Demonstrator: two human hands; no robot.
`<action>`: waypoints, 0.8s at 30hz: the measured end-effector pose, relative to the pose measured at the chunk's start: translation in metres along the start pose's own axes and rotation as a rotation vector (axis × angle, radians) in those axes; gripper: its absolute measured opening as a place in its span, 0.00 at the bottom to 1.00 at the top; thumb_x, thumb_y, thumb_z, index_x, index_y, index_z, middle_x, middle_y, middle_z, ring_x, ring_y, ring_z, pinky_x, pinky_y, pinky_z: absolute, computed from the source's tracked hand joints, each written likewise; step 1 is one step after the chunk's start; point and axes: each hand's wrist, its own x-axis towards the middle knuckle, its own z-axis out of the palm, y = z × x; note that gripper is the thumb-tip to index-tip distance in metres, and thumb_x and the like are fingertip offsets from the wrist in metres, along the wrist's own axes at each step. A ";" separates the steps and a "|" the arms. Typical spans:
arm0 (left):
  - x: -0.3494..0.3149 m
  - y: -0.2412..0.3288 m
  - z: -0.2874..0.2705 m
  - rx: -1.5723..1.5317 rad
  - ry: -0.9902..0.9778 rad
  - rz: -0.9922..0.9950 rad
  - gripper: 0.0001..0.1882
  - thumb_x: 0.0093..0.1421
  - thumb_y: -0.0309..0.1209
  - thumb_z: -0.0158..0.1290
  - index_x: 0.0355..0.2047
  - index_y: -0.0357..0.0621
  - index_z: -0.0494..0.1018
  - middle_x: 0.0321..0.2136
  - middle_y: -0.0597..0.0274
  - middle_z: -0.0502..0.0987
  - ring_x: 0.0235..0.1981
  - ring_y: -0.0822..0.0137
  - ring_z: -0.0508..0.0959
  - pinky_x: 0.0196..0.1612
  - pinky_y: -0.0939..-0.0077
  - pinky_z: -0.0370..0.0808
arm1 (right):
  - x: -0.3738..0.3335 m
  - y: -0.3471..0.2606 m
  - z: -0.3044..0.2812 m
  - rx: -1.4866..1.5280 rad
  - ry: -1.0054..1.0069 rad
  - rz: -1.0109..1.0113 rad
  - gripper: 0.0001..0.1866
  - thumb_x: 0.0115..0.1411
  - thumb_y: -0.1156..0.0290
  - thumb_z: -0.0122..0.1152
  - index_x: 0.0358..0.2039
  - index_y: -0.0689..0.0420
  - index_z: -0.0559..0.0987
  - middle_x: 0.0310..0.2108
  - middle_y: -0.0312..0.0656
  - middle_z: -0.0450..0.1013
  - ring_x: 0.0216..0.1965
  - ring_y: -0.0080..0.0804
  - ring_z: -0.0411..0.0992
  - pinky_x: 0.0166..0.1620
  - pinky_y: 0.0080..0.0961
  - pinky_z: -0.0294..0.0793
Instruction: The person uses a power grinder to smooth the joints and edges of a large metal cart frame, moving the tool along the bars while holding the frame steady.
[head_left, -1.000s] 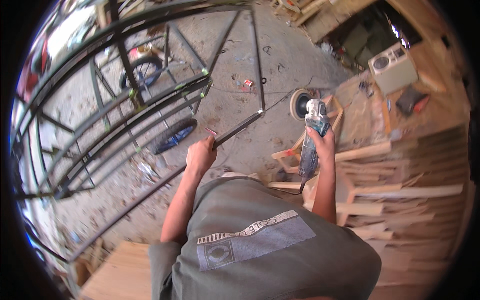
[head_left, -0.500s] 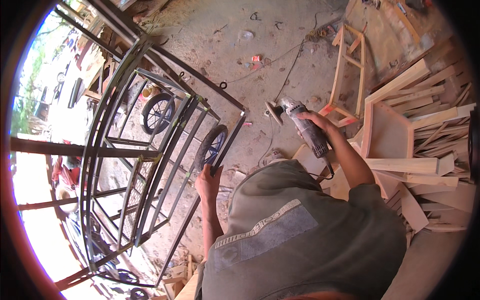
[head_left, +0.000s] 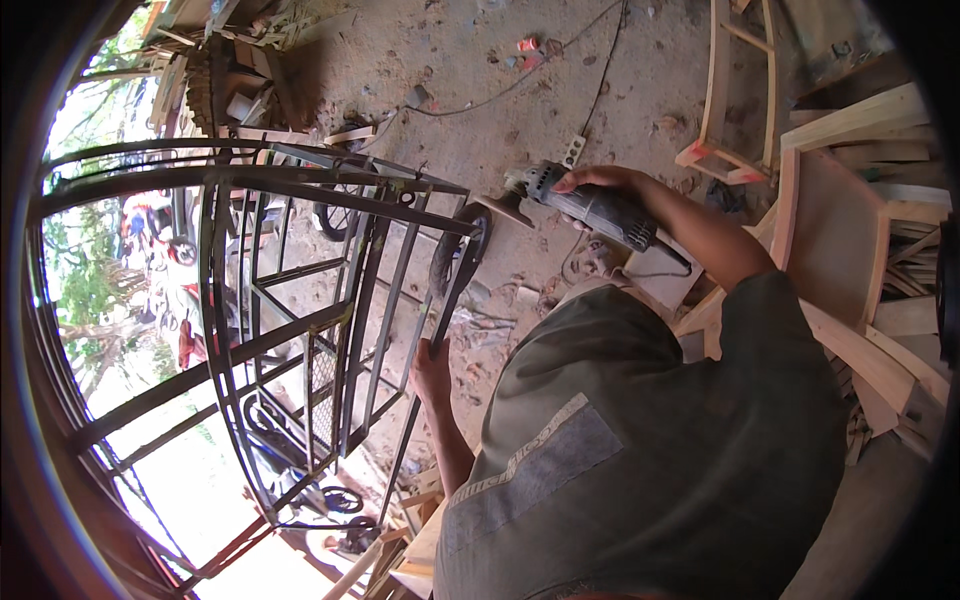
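My left hand is closed around the near side bar of a dark welded metal frame, a cart-like cage of square tubes with a mesh panel. In my right hand is a grey angle grinder, gripped around its body. The grinder's disc sits close to the frame's far right corner; I cannot tell whether it touches. Just by that corner is a spoked wheel, partly hidden by the bar. A second wheel shows behind the frame's tubes.
A power cord runs over the dirt floor to a white socket strip. Wooden frames and a wood panel stand to the right, with cut planks beyond. Scrap wood is piled at far left; parked motorcycles are at lower left.
The metal frame has tilted, its far end now seen more edge-on. The grinder has come left, nearer the frame's corner. My view has shifted; both hands keep their holds.
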 end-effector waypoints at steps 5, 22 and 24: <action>0.005 0.005 0.001 0.022 -0.038 -0.009 0.18 0.63 0.44 0.62 0.35 0.41 0.73 0.31 0.46 0.81 0.36 0.40 0.80 0.39 0.47 0.73 | 0.028 -0.002 -0.018 -0.128 -0.106 -0.021 0.27 0.60 0.48 0.65 0.49 0.58 0.79 0.33 0.46 0.78 0.29 0.36 0.80 0.33 0.35 0.81; 0.013 0.018 -0.001 0.046 -0.137 -0.070 0.19 0.66 0.43 0.59 0.34 0.37 0.71 0.30 0.42 0.78 0.35 0.37 0.77 0.39 0.46 0.70 | 0.073 0.010 -0.031 -0.340 -0.048 -0.110 0.29 0.57 0.45 0.70 0.51 0.53 0.84 0.40 0.37 0.79 0.33 0.25 0.75 0.40 0.25 0.75; 0.014 0.020 -0.002 0.053 -0.125 -0.057 0.19 0.66 0.43 0.59 0.34 0.37 0.71 0.30 0.42 0.77 0.34 0.37 0.77 0.38 0.47 0.70 | 0.072 0.022 -0.028 -0.273 -0.052 -0.133 0.28 0.57 0.45 0.70 0.51 0.52 0.85 0.38 0.37 0.79 0.33 0.25 0.75 0.40 0.25 0.75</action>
